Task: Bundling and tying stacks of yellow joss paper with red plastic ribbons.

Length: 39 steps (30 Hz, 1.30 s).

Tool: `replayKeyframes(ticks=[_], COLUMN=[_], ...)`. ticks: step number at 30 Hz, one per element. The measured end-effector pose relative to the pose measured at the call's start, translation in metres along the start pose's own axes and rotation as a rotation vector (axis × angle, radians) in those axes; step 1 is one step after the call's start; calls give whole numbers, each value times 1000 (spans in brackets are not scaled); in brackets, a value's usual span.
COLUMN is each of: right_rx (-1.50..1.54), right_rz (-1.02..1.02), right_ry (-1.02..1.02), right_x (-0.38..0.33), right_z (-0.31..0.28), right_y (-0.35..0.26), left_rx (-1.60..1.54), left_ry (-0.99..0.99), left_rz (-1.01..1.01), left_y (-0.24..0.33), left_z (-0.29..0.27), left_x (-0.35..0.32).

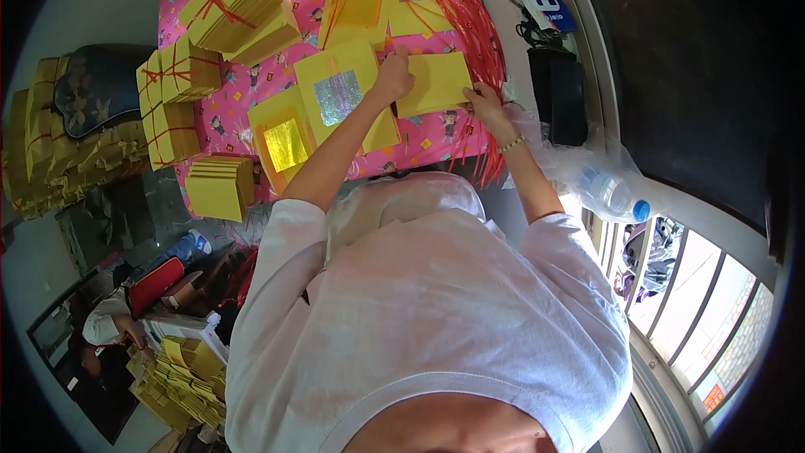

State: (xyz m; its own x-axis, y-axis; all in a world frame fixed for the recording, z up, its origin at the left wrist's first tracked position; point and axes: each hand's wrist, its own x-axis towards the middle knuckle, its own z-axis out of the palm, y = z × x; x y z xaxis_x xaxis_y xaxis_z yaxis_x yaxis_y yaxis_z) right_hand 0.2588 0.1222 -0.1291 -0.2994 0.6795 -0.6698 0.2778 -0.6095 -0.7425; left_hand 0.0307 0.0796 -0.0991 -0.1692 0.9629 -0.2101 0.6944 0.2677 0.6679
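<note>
Now, the right hand [486,106] pinches the right edge of a yellow paper stack [434,82] at the right side of the pink-covered desk [417,141]. The left hand [393,78] touches its left edge; whether it grips, I cannot tell. Red strings [484,44] lie just beyond.

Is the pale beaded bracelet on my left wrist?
No, the bracelet circles the wrist of the bare right hand, which holds the right edge of a flat rectangular yellow paper piece.
</note>
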Motion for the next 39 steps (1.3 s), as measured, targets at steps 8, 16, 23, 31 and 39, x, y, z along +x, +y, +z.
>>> replayKeyframes(ticks=[8,16,23,31,39], right_rx=[-169,-958,-1004,-905,-951], right_rz=[-54,-494,-645,-869,-1056], right_ry=[82,383,347,377,-257], right_x=[-10,-27,-22,-44,-90], right_z=[10,20,14,21,83], right_y=[-5,-10,-14,-52,-71], left_rx=[37,107,349,-88,-117], left_ry=[10,60,364,386,363], left_rz=[-25,-26,301,226,26], left_y=[-7,-2,4,1,-27], left_z=[11,19,17,-35,-48], left_x=[0,-5,-16,-86,-185])
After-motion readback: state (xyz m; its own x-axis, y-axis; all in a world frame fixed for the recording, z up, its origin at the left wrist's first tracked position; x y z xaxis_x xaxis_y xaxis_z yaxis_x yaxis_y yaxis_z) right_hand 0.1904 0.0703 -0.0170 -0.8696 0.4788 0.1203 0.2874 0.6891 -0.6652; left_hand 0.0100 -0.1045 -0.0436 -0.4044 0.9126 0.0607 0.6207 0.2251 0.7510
